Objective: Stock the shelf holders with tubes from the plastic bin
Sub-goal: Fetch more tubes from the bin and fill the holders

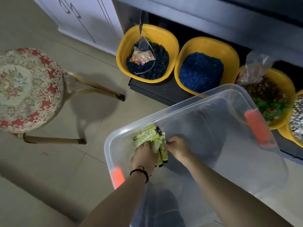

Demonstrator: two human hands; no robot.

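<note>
A clear plastic bin with orange latches stands on the floor in front of me. At its left end lies a bunch of yellow-green tubes with black caps. My left hand, with a black cord at the wrist, grips several of these tubes from above. My right hand reaches in beside it and pinches the tubes from the right. The shelf holders are not in view.
Yellow bowls sit on a low black shelf behind the bin: one with dark beads and a small bag, one with blue granules, others at the right. A round upholstered stool stands to the left on the tiled floor.
</note>
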